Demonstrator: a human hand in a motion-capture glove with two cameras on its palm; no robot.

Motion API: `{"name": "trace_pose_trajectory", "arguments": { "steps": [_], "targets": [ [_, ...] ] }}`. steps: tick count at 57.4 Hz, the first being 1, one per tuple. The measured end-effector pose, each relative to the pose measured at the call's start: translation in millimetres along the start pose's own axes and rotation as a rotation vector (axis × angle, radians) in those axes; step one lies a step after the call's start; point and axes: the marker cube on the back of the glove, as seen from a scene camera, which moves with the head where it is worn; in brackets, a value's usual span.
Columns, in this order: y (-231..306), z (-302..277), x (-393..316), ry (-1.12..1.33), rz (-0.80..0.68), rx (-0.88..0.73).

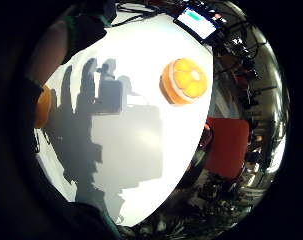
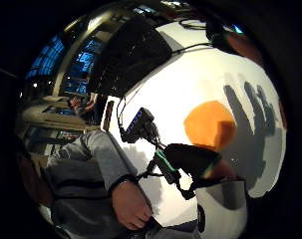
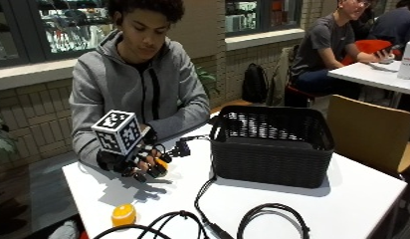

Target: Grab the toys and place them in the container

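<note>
In the outside view my gloved right hand (image 3: 137, 160) hovers just above the white table (image 3: 364, 199), left of the black woven basket (image 3: 271, 144). Its fingers curl round a small orange toy (image 3: 160, 166). That toy sits close to the palm in the thumb side view (image 2: 210, 124) and shows as an orange sliver at the picture's edge in the little finger side view (image 1: 42, 106). A second toy, an orange slice (image 3: 123, 215), lies on the table near its front edge, below the hand; its segmented face shows in the little finger side view (image 1: 185, 80).
Black cables (image 3: 211, 221) loop across the table's front and run toward the basket. A small device with a lit screen (image 1: 196, 22) lies near a table edge. The person's bare left hand (image 2: 133, 206) rests by their lap. A chair (image 3: 370, 132) stands behind the basket.
</note>
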Motion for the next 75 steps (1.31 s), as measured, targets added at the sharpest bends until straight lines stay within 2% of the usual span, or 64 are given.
{"name": "trace_pose_trajectory", "arguments": {
  "steps": [14,25,33,51,59,68,75],
  "targets": [
    [-9,19,0,-0.018,-0.023,-0.145],
    [-7,25,-6,0.020,-0.054,-0.151],
    [-6,27,-9,0.036,-0.050,-0.214],
    [-13,20,-24,0.118,-0.085,-0.070],
    [-17,-3,-45,0.095,-0.135,0.040],
    [-44,-52,-79,0.095,-0.222,0.108],
    [-73,-84,-125,0.095,-0.386,0.135]
  ]
}}
